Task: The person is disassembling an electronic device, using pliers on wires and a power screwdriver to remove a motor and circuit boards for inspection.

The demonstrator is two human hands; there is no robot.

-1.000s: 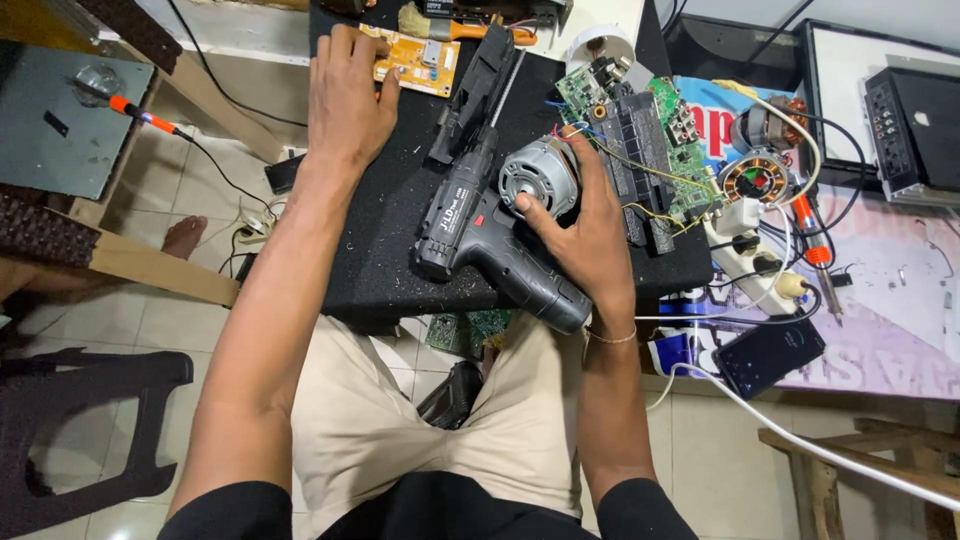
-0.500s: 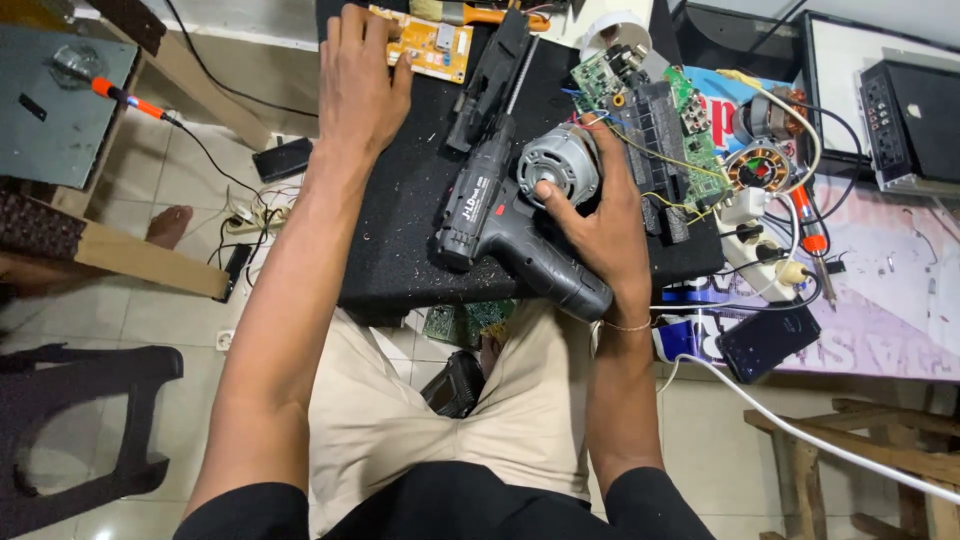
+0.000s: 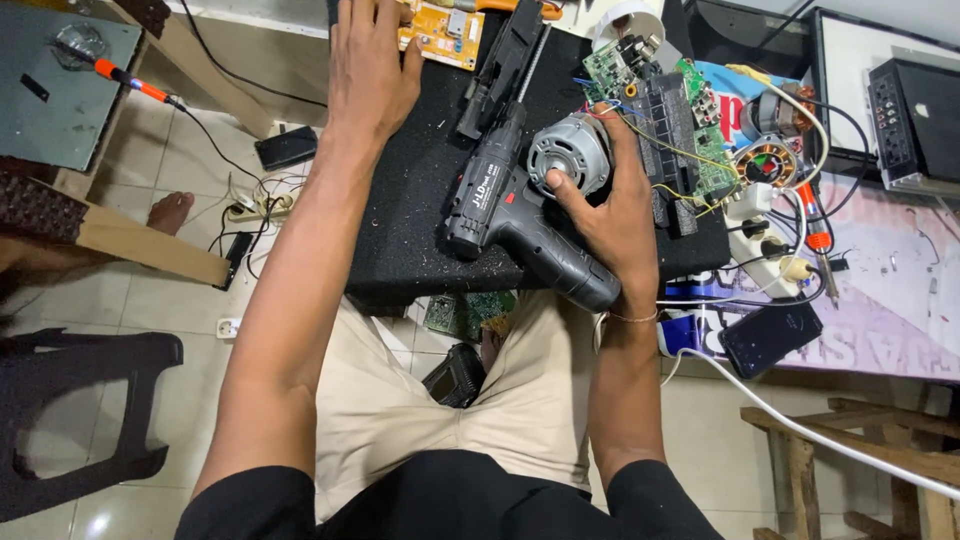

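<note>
Black foam mat (image 3: 420,210) under gutted black drill (image 3: 520,225), grey motor (image 3: 572,155) in right-hand (image 3: 615,215) grip, left hand (image 3: 372,65) spread flat.

A phone (image 3: 770,336) lies at the worktop's (image 3: 890,300) near edge beside a power strip (image 3: 765,245). A black stool (image 3: 70,420) and another power strip (image 3: 262,207) sit on the floor (image 3: 150,300).

A black foam-topped table (image 3: 420,230) is seen, strewn with fine debris. A black drill body (image 3: 520,225), a grey motor (image 3: 568,155) and green circuit boards (image 3: 700,130) are laid directly on it. A yellow circuit board (image 3: 440,30) is placed at its far edge.
</note>
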